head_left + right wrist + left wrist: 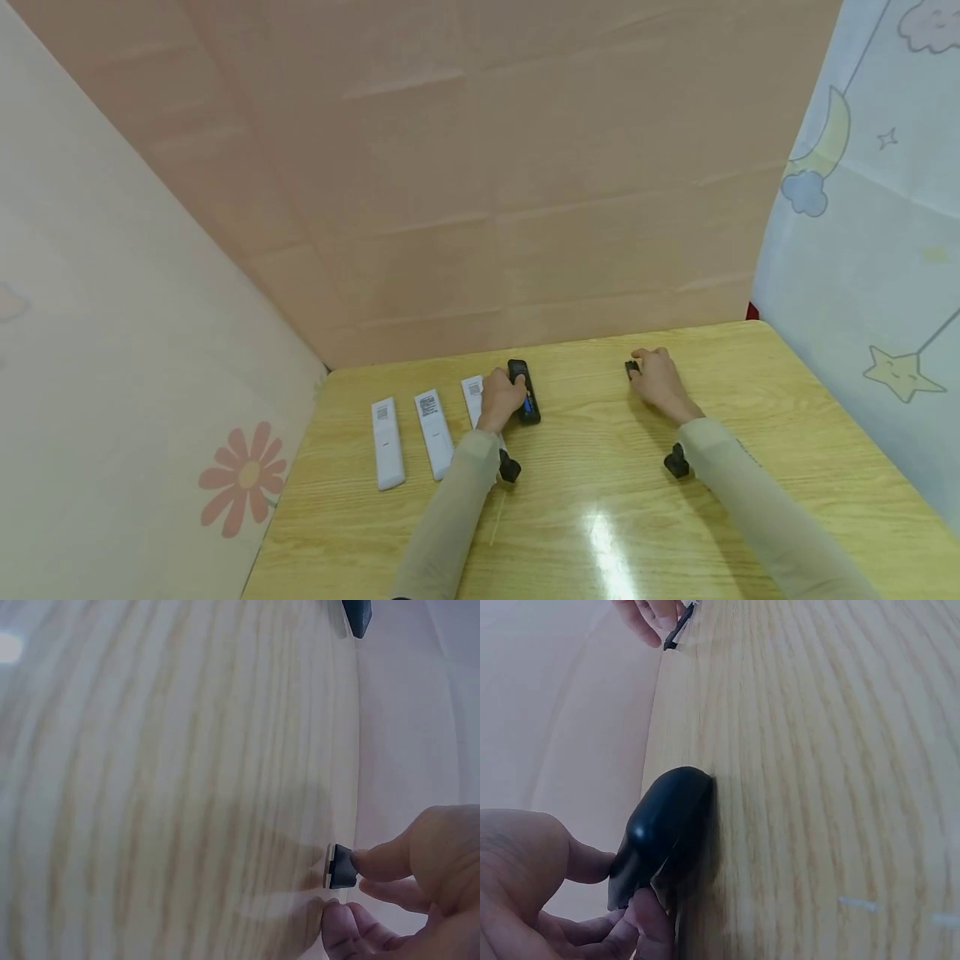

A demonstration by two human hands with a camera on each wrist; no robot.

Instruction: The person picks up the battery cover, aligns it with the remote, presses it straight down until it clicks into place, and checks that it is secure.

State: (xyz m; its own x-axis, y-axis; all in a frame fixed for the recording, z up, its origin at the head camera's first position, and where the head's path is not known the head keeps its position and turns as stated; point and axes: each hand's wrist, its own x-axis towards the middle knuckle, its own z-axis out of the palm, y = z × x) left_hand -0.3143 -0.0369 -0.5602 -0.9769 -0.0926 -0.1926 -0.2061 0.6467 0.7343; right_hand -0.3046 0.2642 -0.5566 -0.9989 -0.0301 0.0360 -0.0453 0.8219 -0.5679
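My left hand [501,398] grips a black remote control [533,408], thumb on one side and fingers on the other. A blue patch shows on its upper face, possibly a battery. In the left wrist view, the remote's rounded dark end [671,817] stands close over the wood, with fingertips tucked at its edge. Farther right, my right hand [660,382] pinches a small black piece [343,867], which looks like a battery cover. The piece is held at the tabletop near the back edge. Its far side is hidden by the fingers.
Left of the remote, a white remote [387,446] and a second white remote [435,435] lie with printed labels upward. A third white remote [472,392] is partly covered by the left hand. The wooden table [585,442] meets a pinkish cloth [487,208] behind.
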